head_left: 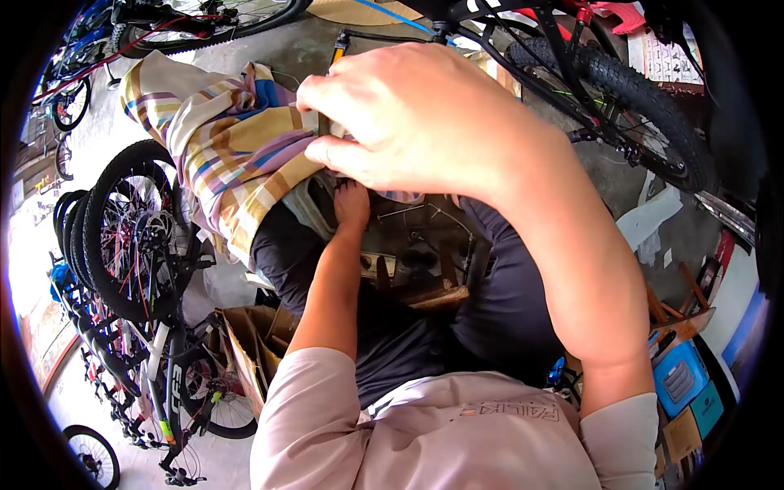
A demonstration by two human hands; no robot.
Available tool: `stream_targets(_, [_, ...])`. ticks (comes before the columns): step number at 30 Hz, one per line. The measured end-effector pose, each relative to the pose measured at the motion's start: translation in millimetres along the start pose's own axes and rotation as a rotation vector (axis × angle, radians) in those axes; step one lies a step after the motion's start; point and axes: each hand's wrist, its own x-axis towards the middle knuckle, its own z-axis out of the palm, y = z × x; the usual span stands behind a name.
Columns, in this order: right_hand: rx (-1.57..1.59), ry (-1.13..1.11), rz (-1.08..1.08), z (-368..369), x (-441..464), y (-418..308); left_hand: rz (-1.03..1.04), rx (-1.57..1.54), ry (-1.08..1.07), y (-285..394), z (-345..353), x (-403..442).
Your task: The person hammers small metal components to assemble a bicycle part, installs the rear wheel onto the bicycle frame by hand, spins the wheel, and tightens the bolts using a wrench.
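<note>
My right hand (416, 122) is raised close to the camera, its thumb and fingers bent toward each other. A small greyish edge shows between them, too little to identify. Lower down, my left hand (353, 204) has its fingers curled at the edge of a checked cloth (237, 155), against something dark. The right hand partly covers that spot, so what the left hand holds is hidden. The yellow, white and purple cloth drapes over my left knee. Between my legs, metal rods and other small parts lie in shadow near a wooden piece (441, 298).
Several bicycles stand at the left, with a black tyre (94, 237) nearest. Another bicycle wheel (653, 114) is at upper right. A cardboard box (245, 343) sits beside my left leg. A blue case (679, 377) and small boxes lie at lower right.
</note>
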Motion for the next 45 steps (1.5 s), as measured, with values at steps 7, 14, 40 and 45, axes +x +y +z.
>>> stream_targets(7, [-0.028,-0.038,0.04,3,2,2,0.201,0.133,-0.029,5,-32,4])
stream_targets(14, [0.0,0.103,0.015,3,6,15,0.341,-0.263,-0.457,-21,-234,-11])
stream_targets(40, [0.168,1.016,0.339,-184,-172,108,0.275,-1.516,0.251,56,-488,-94])
stream_targets(45, [0.848,1.034,0.233,-147,-158,90,0.392,-1.183,0.328,73,-545,-87])
